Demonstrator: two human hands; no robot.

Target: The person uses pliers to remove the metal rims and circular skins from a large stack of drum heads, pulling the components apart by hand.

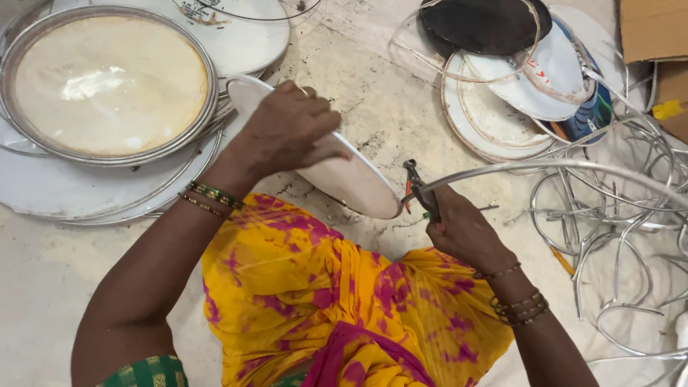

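My left hand [287, 129] grips a white round disc [351, 183] from above, holding it tilted over my lap. My right hand [462, 231] is closed around dark pliers [416, 188], whose jaws meet the disc's lower edge. A thin grey metal strip [545, 166] runs from the plier jaws off to the right in a long curve. Bangles circle both wrists. My yellow and pink garment [322, 294] lies beneath the hands.
A large metal-rimmed drum skin [107, 82] rests on stacked white discs [72, 190] at the upper left. More discs, one black [487, 25], are piled at the upper right. Bent metal hoops [616, 215] tangle on the right. A cardboard box [656, 32] sits in the corner.
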